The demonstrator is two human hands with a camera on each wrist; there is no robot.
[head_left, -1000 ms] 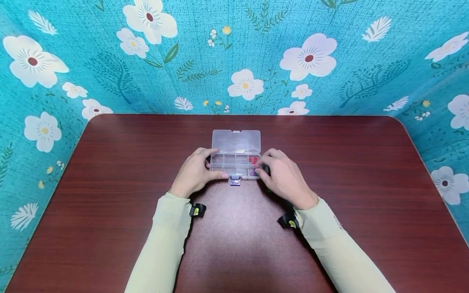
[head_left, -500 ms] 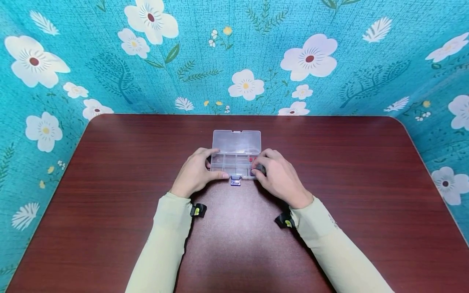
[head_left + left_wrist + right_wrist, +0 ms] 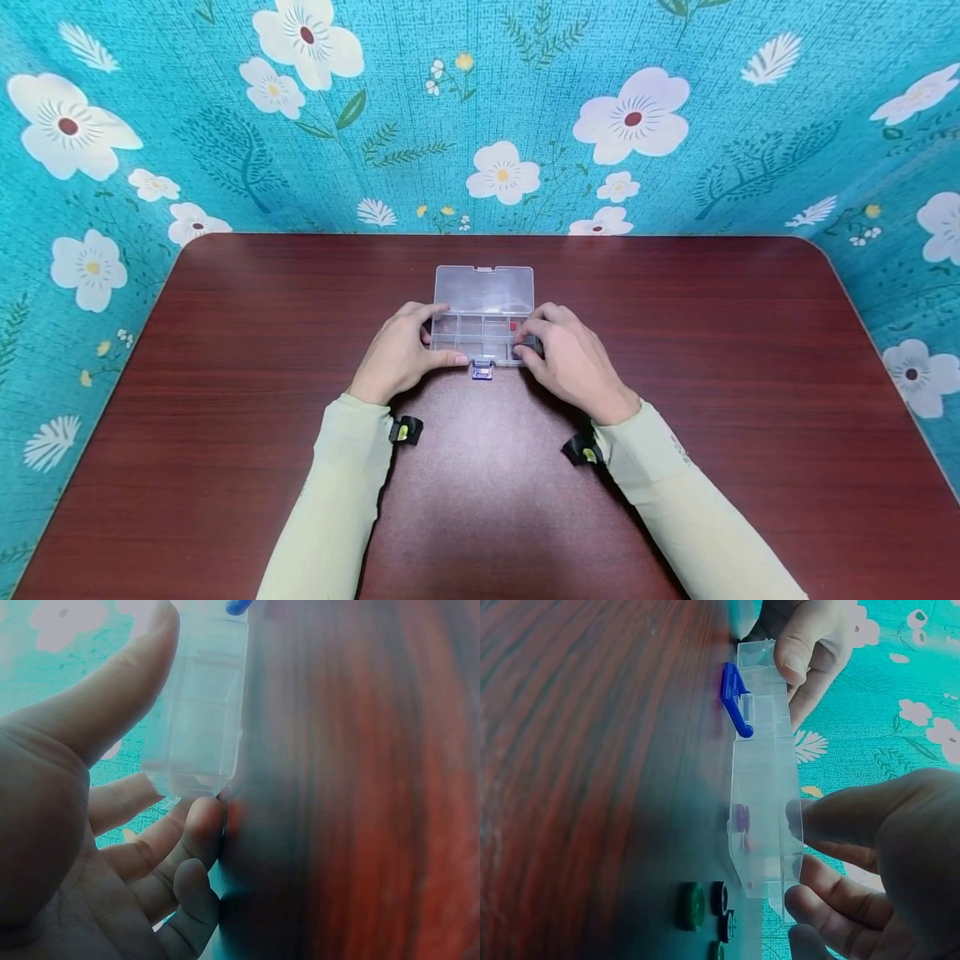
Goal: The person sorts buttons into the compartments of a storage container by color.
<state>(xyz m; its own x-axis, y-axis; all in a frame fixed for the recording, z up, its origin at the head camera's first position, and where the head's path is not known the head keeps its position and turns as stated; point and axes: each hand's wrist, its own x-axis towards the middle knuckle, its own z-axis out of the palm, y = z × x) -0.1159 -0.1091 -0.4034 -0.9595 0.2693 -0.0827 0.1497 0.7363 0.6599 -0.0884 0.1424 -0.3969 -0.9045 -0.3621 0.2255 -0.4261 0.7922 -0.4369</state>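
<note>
Floral backdrop (image 3: pixel 435 117), seemingly cloth, edges table (image 3: pixel 495 483) bearing box (image 3: pixel 483 314)

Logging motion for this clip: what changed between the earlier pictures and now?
The right hand moved slightly left, further over the box, hiding more of the red pieces. Whether it took or released anything is hidden. The left hand, open lid and blue latch stayed put.

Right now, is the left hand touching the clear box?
Touching. The right wrist view shows the left hand gripping the clear box, thumb against its edge.
</note>
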